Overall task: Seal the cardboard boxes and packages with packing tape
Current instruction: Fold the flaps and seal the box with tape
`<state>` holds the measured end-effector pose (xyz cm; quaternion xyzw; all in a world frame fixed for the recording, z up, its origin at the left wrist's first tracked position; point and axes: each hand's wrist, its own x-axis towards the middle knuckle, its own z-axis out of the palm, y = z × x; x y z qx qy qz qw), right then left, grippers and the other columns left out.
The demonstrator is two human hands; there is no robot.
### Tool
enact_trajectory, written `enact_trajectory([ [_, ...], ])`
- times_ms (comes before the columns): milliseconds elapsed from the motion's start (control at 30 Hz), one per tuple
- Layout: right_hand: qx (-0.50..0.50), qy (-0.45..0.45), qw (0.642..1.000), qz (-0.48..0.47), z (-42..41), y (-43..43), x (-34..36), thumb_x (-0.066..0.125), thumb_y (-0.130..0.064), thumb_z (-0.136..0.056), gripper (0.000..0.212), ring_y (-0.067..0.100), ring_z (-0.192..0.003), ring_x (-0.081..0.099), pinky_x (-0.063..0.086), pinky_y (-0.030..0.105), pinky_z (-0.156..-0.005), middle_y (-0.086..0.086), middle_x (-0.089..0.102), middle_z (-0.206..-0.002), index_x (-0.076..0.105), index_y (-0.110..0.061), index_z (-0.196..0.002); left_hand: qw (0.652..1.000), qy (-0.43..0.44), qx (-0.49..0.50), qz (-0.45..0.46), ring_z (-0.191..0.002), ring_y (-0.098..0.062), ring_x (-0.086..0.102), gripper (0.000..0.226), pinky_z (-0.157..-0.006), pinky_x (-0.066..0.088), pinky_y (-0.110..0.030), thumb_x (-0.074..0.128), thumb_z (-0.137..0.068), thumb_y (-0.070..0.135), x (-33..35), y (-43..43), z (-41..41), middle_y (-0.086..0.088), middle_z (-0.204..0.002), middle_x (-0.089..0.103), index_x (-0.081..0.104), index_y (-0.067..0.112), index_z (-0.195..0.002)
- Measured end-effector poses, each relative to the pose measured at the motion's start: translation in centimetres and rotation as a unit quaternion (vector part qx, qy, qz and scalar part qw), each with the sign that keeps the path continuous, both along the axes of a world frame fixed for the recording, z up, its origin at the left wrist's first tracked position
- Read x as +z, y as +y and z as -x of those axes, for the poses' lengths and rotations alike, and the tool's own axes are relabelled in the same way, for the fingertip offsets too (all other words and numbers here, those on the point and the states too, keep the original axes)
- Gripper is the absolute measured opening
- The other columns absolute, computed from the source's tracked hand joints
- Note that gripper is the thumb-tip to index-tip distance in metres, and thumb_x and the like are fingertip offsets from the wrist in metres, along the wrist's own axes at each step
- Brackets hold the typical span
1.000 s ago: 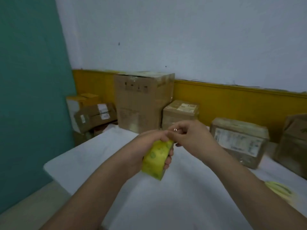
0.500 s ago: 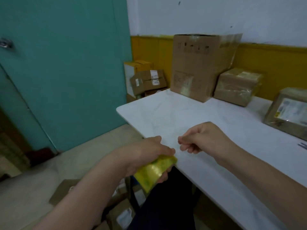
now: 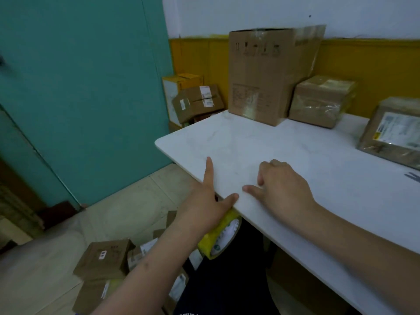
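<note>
The left hand (image 3: pixel 204 201) sits at the near edge of the white table (image 3: pixel 284 151), index finger stretched out flat on the top and thumb pressed along the rim, while the lower fingers hold a roll of yellow packing tape (image 3: pixel 221 235) just under the edge. The right hand (image 3: pixel 281 187) rests palm-down on the tabletop just beside it, fingers loosely curled, thumb out toward the left hand, holding nothing. At the far side of the table stands a tall cardboard box (image 3: pixel 261 73), with a smaller taped box (image 3: pixel 322 101) just to its right and a labelled package (image 3: pixel 393 133) at the right edge. On the floor below the left arm lie several small cardboard parcels (image 3: pixel 104 258), and more boxes (image 3: pixel 193 98) are stacked in the corner by the teal wall (image 3: pixel 79 76).
</note>
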<state>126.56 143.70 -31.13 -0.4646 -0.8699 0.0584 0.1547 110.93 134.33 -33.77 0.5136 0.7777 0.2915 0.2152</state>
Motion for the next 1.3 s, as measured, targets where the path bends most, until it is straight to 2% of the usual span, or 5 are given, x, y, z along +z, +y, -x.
enact_trajectory([
  [300, -0.022, 0.089, 0.995, -0.028, -1.0, 2.3, 1.0, 0.058, -0.051, -0.091, 0.027, 0.020, -0.096, 0.055, 0.045, 0.037, -0.085, -0.003, 0.050, -0.096, 0.057, -0.025, -0.085, 0.936, 0.348, -0.026, -0.043, -0.120, -0.030, 0.032, 0.082, -0.099, 0.029, -0.040, 0.046, -0.098, 0.054, 2.6, 8.3, -2.5, -0.012, -0.137, 0.026, -0.004, 0.030, -0.158],
  [533, -0.175, 0.097, 0.891, -0.408, -15.1, 12.1, 8.0, 0.057, -0.048, -0.091, 0.030, 0.025, -0.103, 0.054, 0.039, 0.044, -0.090, -0.001, 0.061, -0.116, 0.067, -0.026, -0.108, 0.838, 0.206, -0.275, -0.424, -0.118, -0.025, 0.052, 0.038, -0.096, 0.047, -0.045, 0.055, -0.096, 0.028, 11.7, 23.3, -12.8, -0.007, -0.129, 0.052, 0.061, 0.015, -0.131],
  [733, -0.203, 0.130, 0.968, -0.072, -29.9, 16.4, 6.3, 0.057, -0.070, -0.075, 0.073, 0.006, -0.140, 0.033, 0.028, 0.040, -0.118, -0.017, 0.038, -0.153, 0.050, -0.038, -0.140, 0.798, 0.284, -0.495, -0.192, -0.153, -0.016, 0.002, 0.086, -0.123, 0.008, -0.048, 0.042, -0.077, 0.086, 12.5, 32.8, -21.7, 0.010, -0.166, 0.007, 0.027, 0.046, -0.152],
  [933, -0.127, 0.257, 0.953, -0.098, -31.0, 18.4, 4.5, 0.067, -0.066, -0.071, 0.051, -0.009, -0.127, 0.044, 0.040, 0.029, -0.110, -0.031, 0.049, -0.136, 0.063, -0.047, -0.118, 0.848, -0.003, -0.520, -0.107, -0.145, -0.009, 0.024, 0.069, -0.114, 0.032, -0.033, 0.074, -0.053, 0.078, 9.4, 37.2, -22.7, 0.029, -0.154, 0.018, 0.054, 0.068, -0.119],
  [1300, -0.136, 0.285, 0.942, -0.117, -29.5, 18.1, 4.7, 0.065, -0.057, -0.080, 0.054, -0.007, -0.134, 0.037, 0.037, 0.038, -0.114, -0.023, 0.043, -0.145, 0.053, -0.041, -0.131, 0.852, -0.119, -0.489, -0.141, -0.130, 0.005, 0.037, 0.061, -0.094, 0.033, -0.008, 0.080, -0.057, 0.060, 9.5, 35.9, -22.2, 0.023, -0.145, 0.038, 0.069, 0.050, -0.116],
])
